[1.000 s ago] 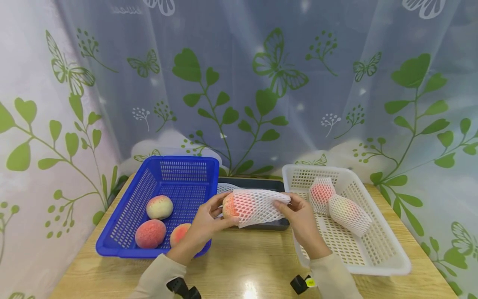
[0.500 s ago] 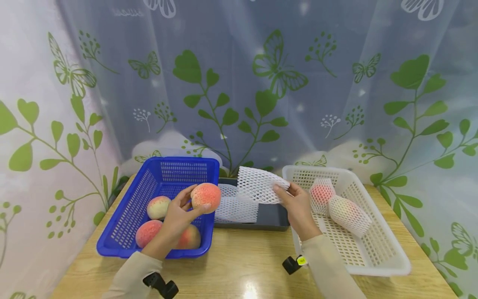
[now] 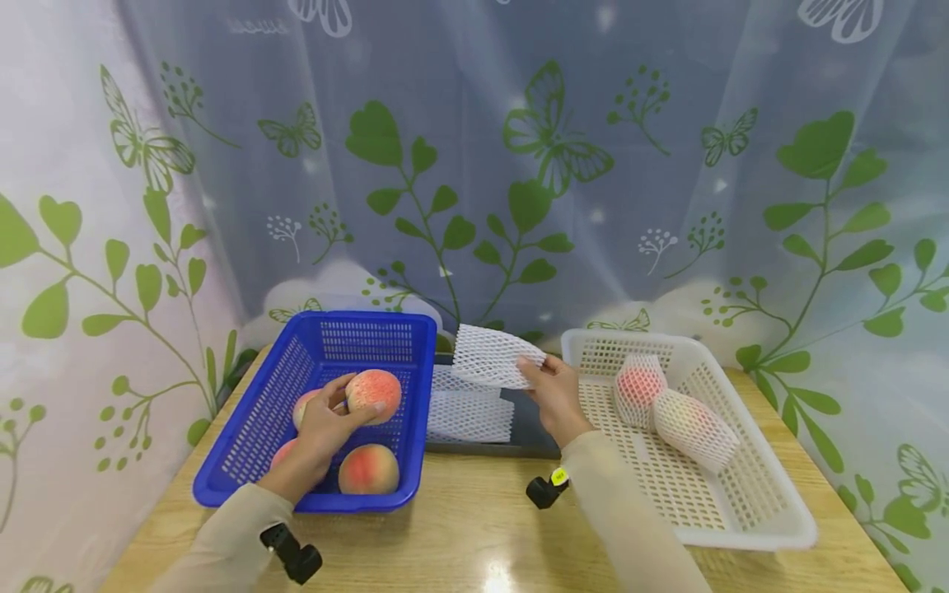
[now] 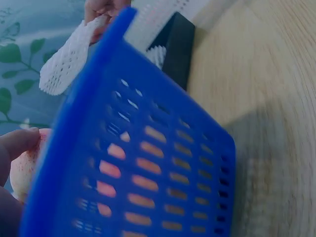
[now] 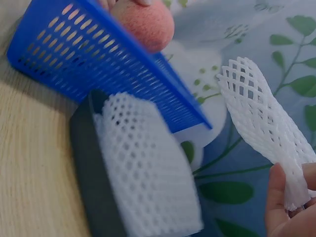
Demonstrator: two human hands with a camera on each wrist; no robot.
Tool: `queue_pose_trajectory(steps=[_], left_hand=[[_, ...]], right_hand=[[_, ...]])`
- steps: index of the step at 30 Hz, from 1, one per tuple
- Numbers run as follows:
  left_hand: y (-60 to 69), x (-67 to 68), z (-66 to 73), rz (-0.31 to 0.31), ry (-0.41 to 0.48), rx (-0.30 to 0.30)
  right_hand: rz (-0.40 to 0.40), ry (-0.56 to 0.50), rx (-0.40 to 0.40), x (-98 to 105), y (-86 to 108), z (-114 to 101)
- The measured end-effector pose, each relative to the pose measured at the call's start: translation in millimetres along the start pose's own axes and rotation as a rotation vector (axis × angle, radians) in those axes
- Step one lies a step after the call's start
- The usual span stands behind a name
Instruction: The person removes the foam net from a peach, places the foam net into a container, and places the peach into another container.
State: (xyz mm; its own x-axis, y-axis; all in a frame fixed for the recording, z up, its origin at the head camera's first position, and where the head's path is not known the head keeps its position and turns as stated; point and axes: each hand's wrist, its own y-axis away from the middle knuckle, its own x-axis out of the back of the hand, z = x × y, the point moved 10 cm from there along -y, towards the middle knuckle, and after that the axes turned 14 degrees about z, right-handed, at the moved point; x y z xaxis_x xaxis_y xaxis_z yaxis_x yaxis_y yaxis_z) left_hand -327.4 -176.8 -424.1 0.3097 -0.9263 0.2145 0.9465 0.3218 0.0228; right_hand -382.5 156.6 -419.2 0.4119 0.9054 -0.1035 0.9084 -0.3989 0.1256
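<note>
My left hand (image 3: 324, 427) grips a pinkish-red peach (image 3: 374, 396) over the blue basket (image 3: 426, 412). In the left wrist view the basket wall partly hides that peach (image 4: 22, 170). Between thumb and fingers, my right hand (image 3: 554, 395) pinches one end of a white foam net sleeve (image 3: 489, 356). That sleeve hangs flat and bare above the dark tray (image 3: 539, 424); the right wrist view shows its mesh mouth (image 5: 242, 74) pointing away from the hand. Below the left hand, another peach (image 3: 368, 469) lies in the basket, and more peaches are partly covered by the hand.
More foam net sleeves (image 3: 467, 416) lie in the dark tray between the baskets. At the right, a white basket (image 3: 771, 494) holds two netted peaches, one reddish (image 3: 641, 387) and one pale (image 3: 694, 428). All stand on a wooden table (image 3: 474, 519) before a printed curtain.
The peach has come out of the net sleeve. My left hand has carried it left over the blue basket, while my right hand has lifted the bare sleeve up and leftward.
</note>
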Motion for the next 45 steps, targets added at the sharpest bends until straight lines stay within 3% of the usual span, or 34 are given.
queue_pose_trajectory(steps=[6, 13, 20, 25, 33, 39, 45], left_hand=[[-7.6, 0.1, -12.9, -0.014, -0.01, 0.035], [-14.2, -3.5, -20.5, -0.023, -0.092, -0.003], [-14.5, -4.6, -24.8, -0.032, -0.181, 0.002], [-15.2, -7.0, -29.9, -0.049, -0.229, 0.009], [-13.6, -13.5, -39.5, -0.108, -0.245, 0.04], [-10.0, -15.3, -42.8, -0.13, -0.287, 0.047], [-8.6, -16.7, -44.1, -0.138, -0.257, 0.054]], right_hand=[[0.011, 0.05, -0.043, -14.3, -6.6, 18.7], [0.046, 0.126, -0.063, -21.8, -9.8, 42.9], [0.111, 0.32, 0.056, -21.7, -16.0, 66.0], [0.157, 0.463, 0.14, -17.9, -16.7, 70.9], [0.19, 0.553, 0.222, -18.5, -20.2, 76.4], [0.205, 0.567, 0.245, -19.8, -12.3, 72.7], [0.212, 0.576, 0.244, -19.0, -9.7, 71.1]])
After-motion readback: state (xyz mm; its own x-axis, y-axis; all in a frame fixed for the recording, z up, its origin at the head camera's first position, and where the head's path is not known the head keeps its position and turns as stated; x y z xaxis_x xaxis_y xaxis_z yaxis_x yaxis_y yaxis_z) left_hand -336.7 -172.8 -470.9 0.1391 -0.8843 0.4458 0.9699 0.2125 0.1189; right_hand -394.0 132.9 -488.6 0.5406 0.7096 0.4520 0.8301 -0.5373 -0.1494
